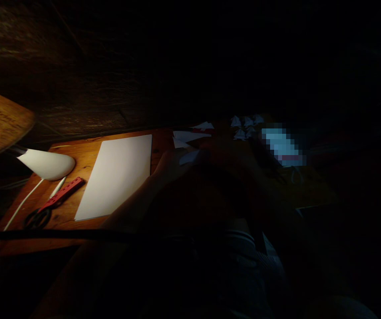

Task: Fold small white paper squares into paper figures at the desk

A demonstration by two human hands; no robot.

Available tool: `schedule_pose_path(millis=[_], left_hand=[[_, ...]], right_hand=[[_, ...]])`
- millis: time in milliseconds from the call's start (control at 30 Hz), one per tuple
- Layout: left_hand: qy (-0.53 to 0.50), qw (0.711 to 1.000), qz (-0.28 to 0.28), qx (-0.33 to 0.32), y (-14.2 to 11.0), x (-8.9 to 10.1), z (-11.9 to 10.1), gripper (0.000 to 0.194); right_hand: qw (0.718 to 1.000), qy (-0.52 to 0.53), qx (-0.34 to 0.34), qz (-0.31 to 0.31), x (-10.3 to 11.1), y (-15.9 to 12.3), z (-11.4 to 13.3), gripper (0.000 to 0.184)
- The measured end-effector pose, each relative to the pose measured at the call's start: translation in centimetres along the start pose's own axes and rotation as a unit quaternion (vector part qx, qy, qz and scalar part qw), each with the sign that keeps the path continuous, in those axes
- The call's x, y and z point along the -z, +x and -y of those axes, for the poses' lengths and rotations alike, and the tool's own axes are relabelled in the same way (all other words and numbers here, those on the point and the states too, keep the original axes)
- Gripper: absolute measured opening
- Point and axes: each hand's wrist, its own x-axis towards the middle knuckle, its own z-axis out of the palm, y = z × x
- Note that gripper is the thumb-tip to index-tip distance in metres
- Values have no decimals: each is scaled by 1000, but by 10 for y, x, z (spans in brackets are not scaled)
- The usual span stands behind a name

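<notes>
My left hand [169, 163] reaches in over the middle of the wooden table, its fingers around a small piece of white paper [189, 157]. Deep shadow covers my right hand [221, 161], which is close to the same paper; its fingers do not show well enough to read. Just beyond my hands lie cut or folded white paper pieces [192, 135]. To the left of my left forearm is a stack of white paper sheets [119, 173]. Several small folded paper shapes [240, 133] stand in the dim area at the back right.
At the left a lamp with a white base [45, 164] and a wooden-looking shade [0, 119] lights the table [65, 208]. Beside it are scissors [37, 218], a red perforated strip [64, 192] and a white pen-like stick [57, 188]. A blurred bright screen [283, 146] is at right.
</notes>
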Motion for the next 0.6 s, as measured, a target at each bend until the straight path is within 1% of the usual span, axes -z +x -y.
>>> schedule_pose_path(millis=[67, 133, 267, 367, 500, 567, 600], left_hand=[[-2, 1000, 5, 10, 0, 1, -3, 32], [-3, 1000, 3, 14, 1, 2, -5, 29], [8, 1000, 1, 22, 2, 2, -6, 23], [23, 999, 5, 34, 3, 2, -5, 21], [27, 999, 8, 43, 4, 2, -4, 23], [29, 998, 8, 53, 5, 2, -5, 26], [32, 998, 9, 58, 5, 3, -5, 28]], right_hand=[[1000, -5, -22, 3, 3, -1, 3, 26], [1000, -4, -30, -1, 2, -1, 3, 25], [999, 1, -34, -21, -5, 2, -4, 25], [998, 4, -53, -24, -6, 3, -9, 27], [997, 12, -73, -13, -5, 5, -11, 31], [996, 24, -87, -21, -7, 7, -13, 32], [994, 32, -96, -36, -9, 9, -15, 32]])
